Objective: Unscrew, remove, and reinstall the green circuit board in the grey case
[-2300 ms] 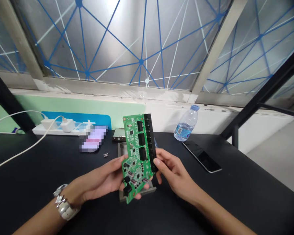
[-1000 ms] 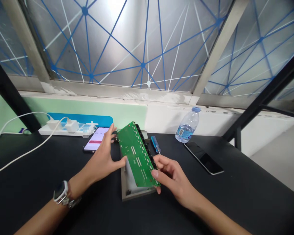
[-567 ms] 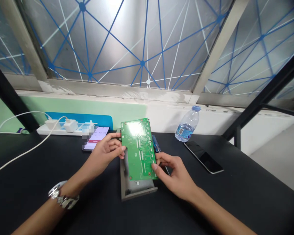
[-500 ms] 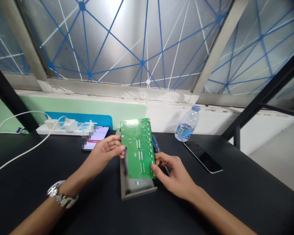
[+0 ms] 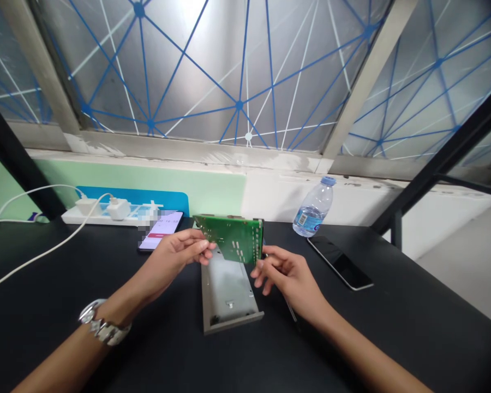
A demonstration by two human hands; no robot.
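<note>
A green circuit board (image 5: 233, 239) is held tilted up over a shallow grey metal case (image 5: 228, 292) on the black table. At the board's left edge, my left hand (image 5: 186, 248) is closed, thumb and fingers pinching it. My right hand (image 5: 284, 273) grips its lower right corner between thumb and fingers. The case lies open below, its bare inner floor and front lip showing, while its far end is hidden behind the board. Beside the case, partly under my right hand, the thin shaft of a screwdriver (image 5: 291, 312) shows.
A lit phone (image 5: 161, 232) lies at the back left, near a white power strip (image 5: 102, 214) with plugs and cables. To the right stand a water bottle (image 5: 313, 210) and a dark phone (image 5: 339, 263). A wall and window frame rise behind the table (image 5: 147, 349).
The board has been tipped, so its face looks much shorter and its lower edge is higher, exposing more of the case floor. My right hand has risen slightly with it.
</note>
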